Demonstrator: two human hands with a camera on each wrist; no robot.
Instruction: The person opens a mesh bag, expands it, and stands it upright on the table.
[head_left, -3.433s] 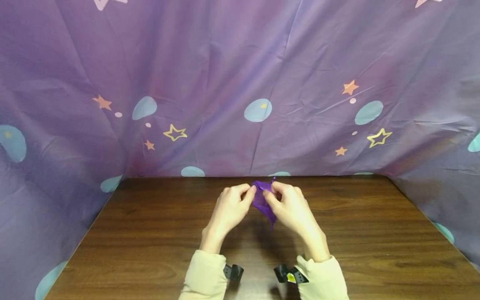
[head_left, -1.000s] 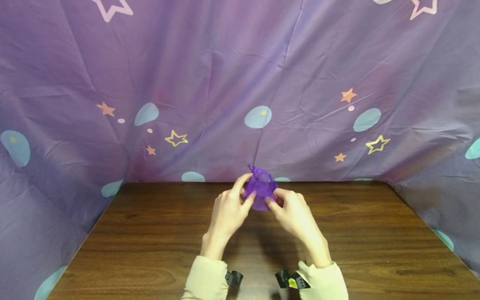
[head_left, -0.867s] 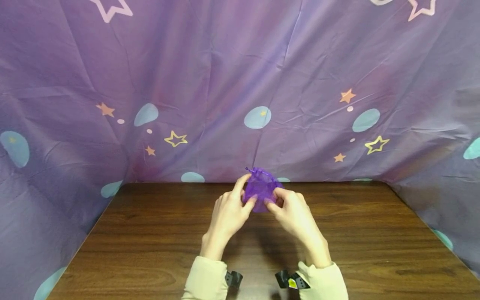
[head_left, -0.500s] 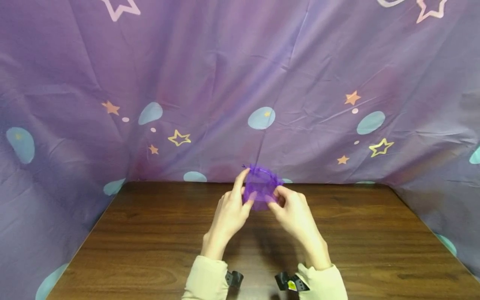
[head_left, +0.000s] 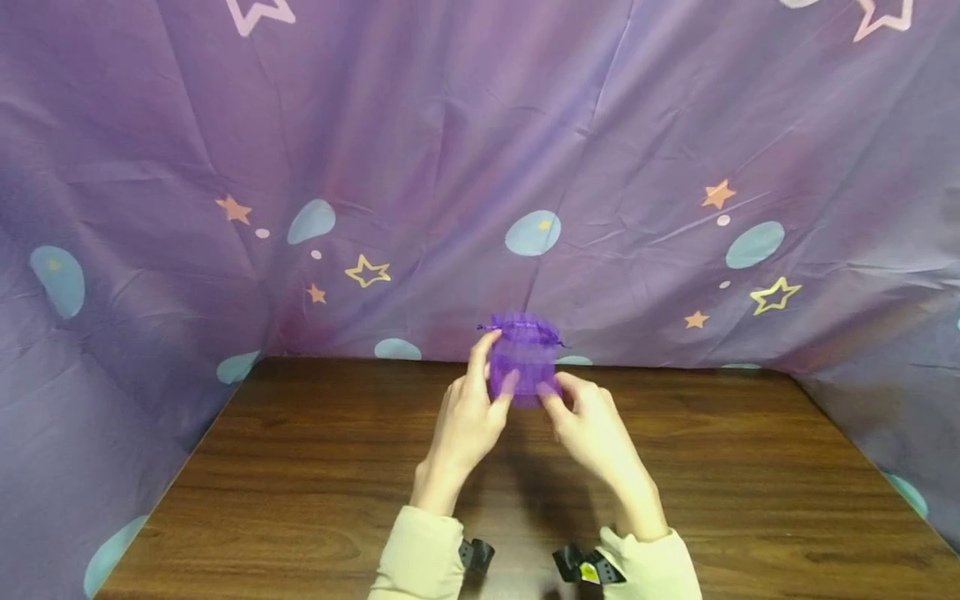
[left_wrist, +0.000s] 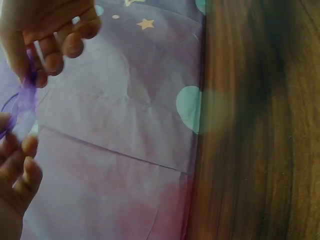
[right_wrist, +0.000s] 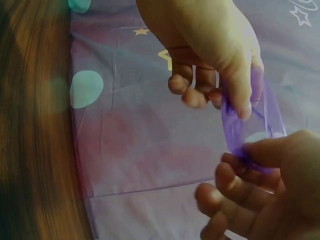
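Above one table (head_left: 315,475), one left hand (head_left: 467,417) and one right hand (head_left: 597,427) are pinching one bag (head_left: 528,360). It's looking sheer purple.

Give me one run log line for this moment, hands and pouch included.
left hand: pinches sheer purple pouch | right hand: pinches same pouch | pouch: held off wooden table | behind: purple star-print backdrop

Draped booth, wider premises not tellable from where I stand: one wood-grain tabletop (head_left: 300,475), below the fingers (head_left: 479,358); one purple cloth (head_left: 450,150), printed with stars (head_left: 718,194) and pale-blue ovals (head_left: 527,236), hanging beyond them and to either side.
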